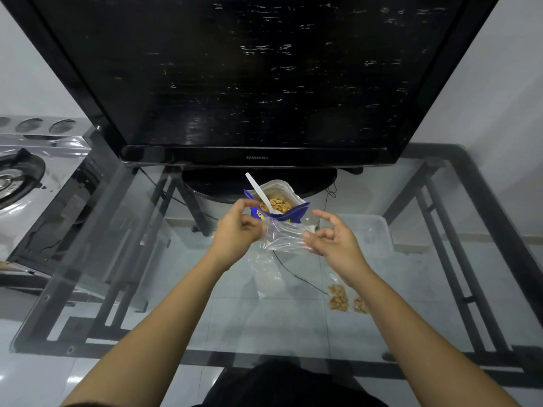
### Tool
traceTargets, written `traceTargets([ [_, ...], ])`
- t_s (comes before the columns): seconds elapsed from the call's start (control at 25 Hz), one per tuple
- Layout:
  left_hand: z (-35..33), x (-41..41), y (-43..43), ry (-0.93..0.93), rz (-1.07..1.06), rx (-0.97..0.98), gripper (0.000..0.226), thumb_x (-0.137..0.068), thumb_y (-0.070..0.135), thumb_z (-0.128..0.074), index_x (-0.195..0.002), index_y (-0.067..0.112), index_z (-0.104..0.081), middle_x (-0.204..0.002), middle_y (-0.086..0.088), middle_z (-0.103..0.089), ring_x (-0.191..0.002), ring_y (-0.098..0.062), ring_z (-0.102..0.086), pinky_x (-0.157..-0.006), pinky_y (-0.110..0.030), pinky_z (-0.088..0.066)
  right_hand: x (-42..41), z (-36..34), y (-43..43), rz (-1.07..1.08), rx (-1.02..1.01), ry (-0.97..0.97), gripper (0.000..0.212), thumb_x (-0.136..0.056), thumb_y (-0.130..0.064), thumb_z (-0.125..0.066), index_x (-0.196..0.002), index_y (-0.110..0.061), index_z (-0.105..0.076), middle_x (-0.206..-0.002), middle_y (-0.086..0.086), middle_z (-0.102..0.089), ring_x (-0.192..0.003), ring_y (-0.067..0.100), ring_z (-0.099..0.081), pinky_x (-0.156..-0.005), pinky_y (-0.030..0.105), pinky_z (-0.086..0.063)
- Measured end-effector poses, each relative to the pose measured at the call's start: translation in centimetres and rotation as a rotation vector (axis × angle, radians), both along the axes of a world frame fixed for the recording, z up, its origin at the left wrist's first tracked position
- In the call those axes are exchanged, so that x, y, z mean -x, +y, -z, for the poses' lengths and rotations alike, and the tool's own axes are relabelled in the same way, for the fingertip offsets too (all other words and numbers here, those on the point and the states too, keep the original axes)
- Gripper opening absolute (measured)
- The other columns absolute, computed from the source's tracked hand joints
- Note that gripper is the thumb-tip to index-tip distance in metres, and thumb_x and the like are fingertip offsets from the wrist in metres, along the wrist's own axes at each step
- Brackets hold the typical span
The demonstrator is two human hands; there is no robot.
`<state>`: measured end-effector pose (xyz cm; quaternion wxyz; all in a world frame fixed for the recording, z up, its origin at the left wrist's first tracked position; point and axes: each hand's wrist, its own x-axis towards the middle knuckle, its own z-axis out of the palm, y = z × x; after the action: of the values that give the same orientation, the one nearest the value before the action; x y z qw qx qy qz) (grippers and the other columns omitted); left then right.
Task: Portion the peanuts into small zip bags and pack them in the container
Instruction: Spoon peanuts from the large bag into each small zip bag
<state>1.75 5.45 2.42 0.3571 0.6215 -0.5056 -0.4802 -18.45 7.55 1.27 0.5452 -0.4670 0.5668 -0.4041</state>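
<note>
An empty clear zip bag (286, 235) hangs above the glass table between my two hands. My left hand (236, 227) pinches its left edge and my right hand (335, 237) pinches its right edge. Just behind it stands an open blue peanut bag (282, 215) with peanuts (276, 205) showing and a white plastic spoon (260, 193) stuck in them. Two small filled zip bags (338, 296) lie on the glass at the right. A clear plastic container (374, 233) sits to the right of my right hand.
A large black television (255, 83) on its stand fills the back of the glass table (147, 259). More empty clear bags (266, 274) lie on the glass below my hands. A steel gas stove (26, 171) stands at the left.
</note>
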Motion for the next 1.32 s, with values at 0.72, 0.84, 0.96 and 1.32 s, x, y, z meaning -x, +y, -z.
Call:
traceTargets([
  [0.72, -2.4, 0.4, -1.2, 0.028, -0.013, 0.090, 0.055, -0.078, 0.004, -0.070, -0.123, 0.021, -0.044, -0.075, -0.004, -0.074, -0.087, -0.015, -0.070, -0.095, -0.037, -0.050, -1.3, -2.8, -1.4, -0.300, 0.458, 0.761, 0.090, -0.072, -0.054, -0.069, -0.145, -0.024, -0.024, -0.152, -0.006, -0.026, -0.140, 0.010, -0.019, -0.109, 0.023, -0.018],
  [0.84, -3.0, 0.9, -1.4, 0.062, 0.013, 0.061, 0.056, -0.077, 0.001, -0.068, -0.122, 0.023, -0.043, -0.074, -0.001, -0.074, -0.086, -0.014, -0.070, -0.096, -0.038, -0.050, -2.2, -2.9, -2.3, -0.336, 0.499, 0.834, 0.093, -0.066, -0.060, -0.071, -0.142, -0.022, -0.032, -0.143, -0.005, -0.042, -0.132, 0.013, -0.035, -0.106, 0.024, -0.026],
  [0.96, -3.2, 1.1, -1.8, 0.108, 0.009, 0.020, 0.054, -0.077, -0.001, -0.067, -0.119, 0.025, -0.044, -0.077, -0.004, -0.074, -0.086, -0.018, -0.070, -0.096, -0.042, -0.050, -2.5, -2.5, -2.8, -0.280, 0.544, 0.809, 0.078, -0.068, -0.061, -0.069, -0.132, -0.022, -0.047, -0.124, -0.006, -0.057, -0.113, 0.013, -0.048, -0.096, 0.027, -0.040],
  [1.32, -2.2, 1.0, -3.9, 0.123, 0.042, 0.005, 0.048, -0.075, 0.002, -0.070, -0.108, 0.031, -0.049, -0.079, -0.008, -0.074, -0.086, -0.021, -0.070, -0.096, -0.046, -0.050, -2.4, -1.0, -4.4, -0.187, 0.641, 0.709, 0.056, -0.066, -0.044, -0.075, -0.113, -0.018, -0.060, -0.102, -0.003, -0.064, -0.095, 0.016, -0.057, -0.082, 0.029, -0.046],
])
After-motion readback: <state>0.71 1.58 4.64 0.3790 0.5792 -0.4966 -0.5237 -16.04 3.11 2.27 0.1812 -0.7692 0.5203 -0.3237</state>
